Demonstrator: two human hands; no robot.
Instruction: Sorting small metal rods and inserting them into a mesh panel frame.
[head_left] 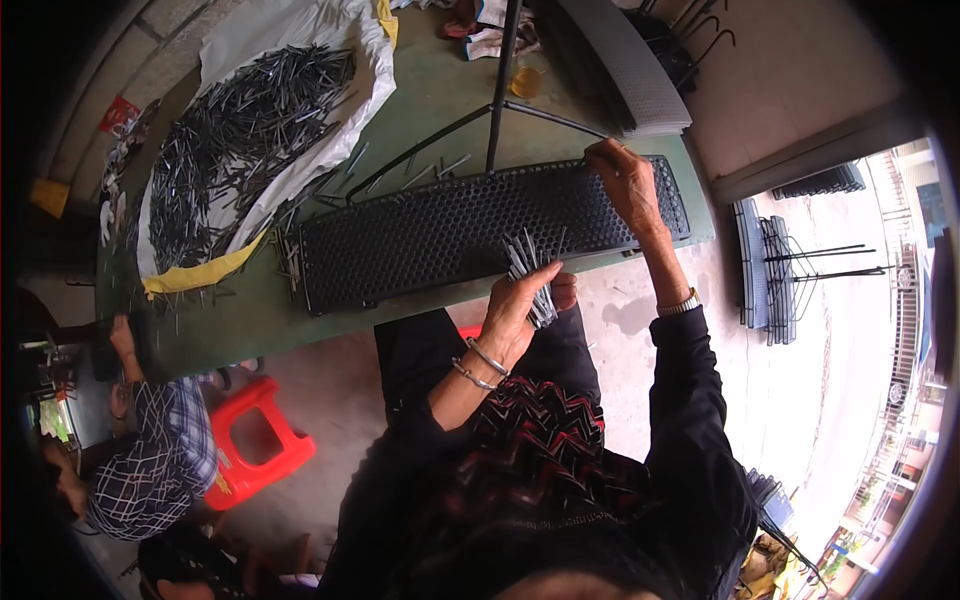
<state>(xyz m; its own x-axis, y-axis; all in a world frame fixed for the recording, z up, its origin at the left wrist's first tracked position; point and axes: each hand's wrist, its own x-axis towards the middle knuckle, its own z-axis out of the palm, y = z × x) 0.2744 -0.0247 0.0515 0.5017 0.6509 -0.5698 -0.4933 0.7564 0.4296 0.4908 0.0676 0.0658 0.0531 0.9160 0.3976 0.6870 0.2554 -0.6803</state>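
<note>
Green and worn, the workbench [420, 80] runs the length of an open-sided workshop with a pale concrete floor. At its near edge lies a long black perforated panel [470, 230], its face a honeycomb of small holes. The left hand [520, 310] is clenched around a bundle of thin metal pins [530, 275], which fan upward just over the panel's front edge. The right hand [625, 180] reaches to the panel's far right corner, fingertips pinched at the top rim; whether a pin sits between them cannot be told.

By the look of them, the pins are light, stiff and slick, apt to slide from a loose grip, so they are best held mid-length in a tight fist. The panel appears rigid and is best taken by its solid border.

Further left, a large heap of the same dark pins [240, 130] is spread over a white sheet [290, 30] with a yellow edge, and stray pins dot the bench between heap and panel. A small red packet [120, 113] lies off the bench's far left end, its print too small to make out. A red plastic stool [255, 440] stands below, beside a seated person in a checked shirt [160, 455]. More black panels [630, 70] are stacked at the far right of the bench.
</note>
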